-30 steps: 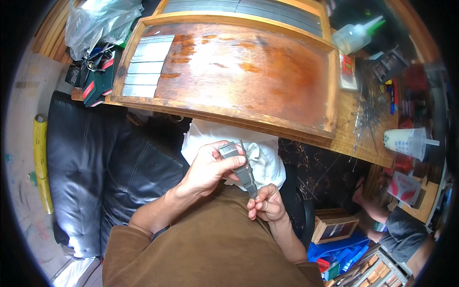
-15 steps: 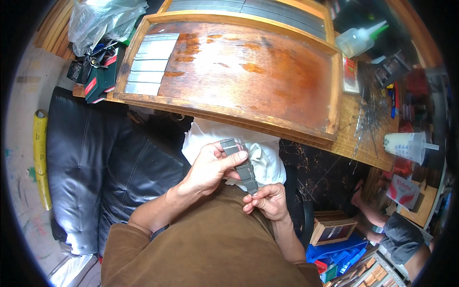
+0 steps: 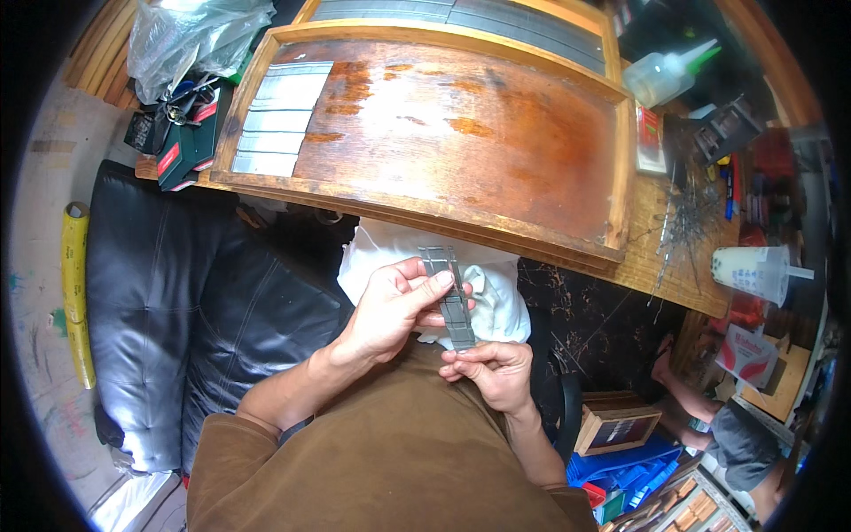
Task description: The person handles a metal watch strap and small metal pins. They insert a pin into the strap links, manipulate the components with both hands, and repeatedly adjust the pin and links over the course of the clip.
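A dark grey strip (image 3: 457, 321) of several flat, segmented pieces stands nearly upright over my lap; its exact kind cannot be made out. My left hand (image 3: 386, 308) is closed round its upper part, thumb across the front and fingers behind. At the lower end, my right hand (image 3: 498, 372) pinches the strip between thumb and fingertips. Behind it lies a white cloth (image 3: 498, 306). Beyond my hands is a shallow wooden tray (image 3: 625, 177) on the table, with a row of silvery grey strips (image 3: 282, 120) at its left end.
A second tray (image 3: 610, 43) of grey strips lies farther back. On the table's right are a squeeze bottle (image 3: 658, 78), thin dark wires (image 3: 696, 222) and a plastic drink cup (image 3: 752, 273). A black padded seat (image 3: 257, 328) is at left. Another person's leg (image 3: 696, 406) shows lower right.
The grey strip has turned more upright, its top shifting slightly right and its lower end slightly left. My right hand has moved a little left and up with it.
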Motion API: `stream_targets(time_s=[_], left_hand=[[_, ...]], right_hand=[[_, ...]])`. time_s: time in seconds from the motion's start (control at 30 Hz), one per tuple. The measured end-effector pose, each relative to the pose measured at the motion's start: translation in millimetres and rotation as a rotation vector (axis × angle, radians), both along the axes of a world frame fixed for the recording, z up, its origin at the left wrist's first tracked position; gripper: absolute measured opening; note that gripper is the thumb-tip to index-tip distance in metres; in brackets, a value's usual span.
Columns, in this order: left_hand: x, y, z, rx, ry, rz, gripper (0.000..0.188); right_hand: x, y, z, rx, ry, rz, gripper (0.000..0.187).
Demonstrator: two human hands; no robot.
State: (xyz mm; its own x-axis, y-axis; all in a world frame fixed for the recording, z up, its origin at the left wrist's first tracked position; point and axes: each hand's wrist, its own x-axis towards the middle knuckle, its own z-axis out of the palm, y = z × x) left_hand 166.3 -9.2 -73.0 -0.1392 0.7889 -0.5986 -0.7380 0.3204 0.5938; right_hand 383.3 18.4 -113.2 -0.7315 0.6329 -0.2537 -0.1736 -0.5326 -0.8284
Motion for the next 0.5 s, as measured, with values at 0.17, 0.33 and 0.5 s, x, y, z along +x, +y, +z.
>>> stream_targets(time_s=[0.17, 0.33, 0.5], left_hand=[[-5, -3, -5, -0.002, 0.036, -0.081, 0.021], [-5, -4, -5, 0.016, 0.063, -0.079, 0.021], [-8, -3, -2, 0.003, 0.039, -0.104, 0.021]], right_hand=[[-7, 9, 12, 0.47, -0.218, 0.077, 0.013], [-7, 11, 19, 0.566, -0.249, 0.076, 0.015], [-8, 9, 23, 0.537, -0.249, 0.087, 0.014]])
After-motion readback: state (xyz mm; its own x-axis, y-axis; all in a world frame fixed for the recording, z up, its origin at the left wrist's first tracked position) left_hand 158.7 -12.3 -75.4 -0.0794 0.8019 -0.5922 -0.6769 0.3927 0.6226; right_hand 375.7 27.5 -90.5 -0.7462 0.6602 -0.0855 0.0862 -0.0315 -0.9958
